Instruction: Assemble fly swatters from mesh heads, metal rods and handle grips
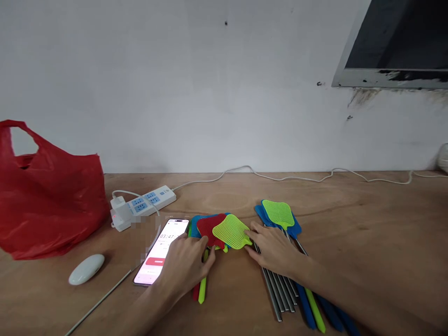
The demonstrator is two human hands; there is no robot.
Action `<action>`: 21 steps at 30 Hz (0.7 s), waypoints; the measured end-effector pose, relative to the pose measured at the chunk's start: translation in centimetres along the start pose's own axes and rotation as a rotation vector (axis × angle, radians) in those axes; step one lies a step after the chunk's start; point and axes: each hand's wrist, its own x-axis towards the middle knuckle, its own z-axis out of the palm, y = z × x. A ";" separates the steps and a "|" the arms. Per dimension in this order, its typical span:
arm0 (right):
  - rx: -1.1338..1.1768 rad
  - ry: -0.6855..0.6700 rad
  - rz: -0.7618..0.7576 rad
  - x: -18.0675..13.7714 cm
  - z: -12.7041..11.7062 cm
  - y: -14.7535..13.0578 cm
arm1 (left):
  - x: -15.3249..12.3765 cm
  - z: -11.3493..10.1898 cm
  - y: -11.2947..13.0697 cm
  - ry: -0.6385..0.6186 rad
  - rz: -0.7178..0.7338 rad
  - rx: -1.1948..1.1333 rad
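We are looking down at a wooden tabletop (367, 219), and both hands are working at a fan of fly swatter heads in the middle. The left hand (187, 266) is lying over the near edge of the left pile (205, 226), fingers curled down onto the red swatter head (207, 228) and the handles under it; its grip is looking loosely closed on that bundle, though we cannot tell how firmly. A lime handle (202, 291) and a red one are poking out below the palm.

The right hand (275, 249) is resting flat, fingers spread and released, fingertips touching the stem side of the yellow-green swatter head (231, 231), which is lying on top of the red one. Under that wrist a row of metal rods (278, 291) is lying side by side, running toward us.

Just beyond the right hand a second stack (278, 214) is sitting, a green head on top of blue ones, with blue and lime handles trailing toward us beside the rods.

Left of the left hand a phone (161, 252) is lying face up with a timer screen lit, partly under the wrist. Further left we are seeing a white power strip (143, 205), a white oval mouse (86, 269) and a red plastic bag (49, 196). A white cable (280, 177) is running along the wall.
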 end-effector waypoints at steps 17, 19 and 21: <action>0.224 0.381 -0.020 0.0 0.1 2.0 | -0.1 0.2 0.6 -0.053 0.018 -0.101; 0.469 0.516 0.067 -0.3 0.4 2.6 | -0.1 0.1 0.7 -0.038 0.034 -0.128; 0.706 0.566 0.184 -0.7 0.7 3.1 | -0.2 0.0 0.9 -0.015 0.053 -0.172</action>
